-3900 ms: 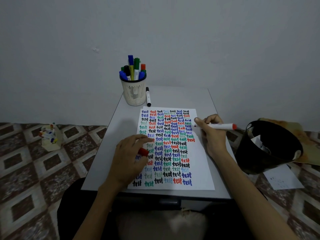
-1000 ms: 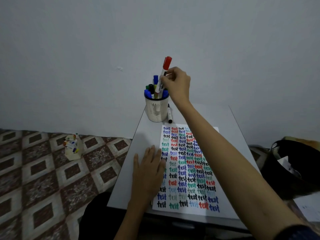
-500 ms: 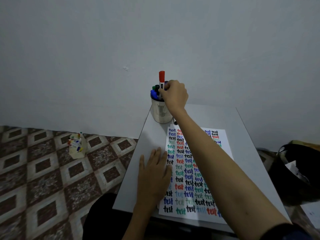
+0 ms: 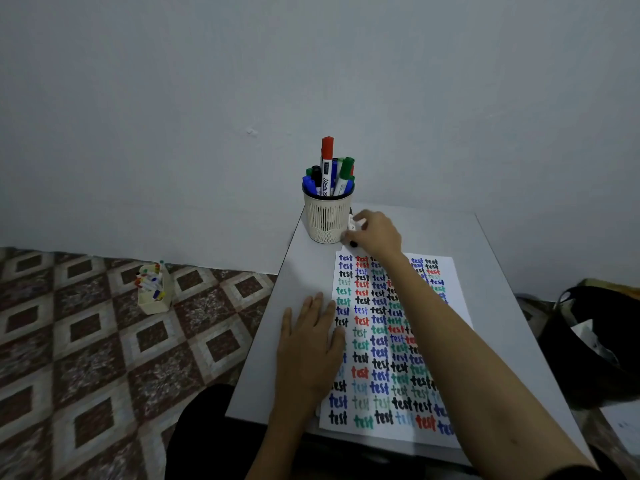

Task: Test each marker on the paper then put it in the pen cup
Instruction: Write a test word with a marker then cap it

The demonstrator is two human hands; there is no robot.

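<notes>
The right hand (image 4: 375, 233) closes its fingers on the black marker (image 4: 352, 233) lying beside the pen cup (image 4: 327, 216). The left hand (image 4: 310, 344) lies flat and empty on the paper (image 4: 381, 341). She should lift the marker gently, so the cup does not tip

cream mesh pen cup (image 4: 327, 216), red-capped marker (image 4: 327, 157), brown diamond-patterned floor (image 4: 86, 341)

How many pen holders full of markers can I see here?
2. A white mesh pen cup stands at the table's far edge, beside the right hand. A small box of markers sits on the tiled floor to the left.
</notes>
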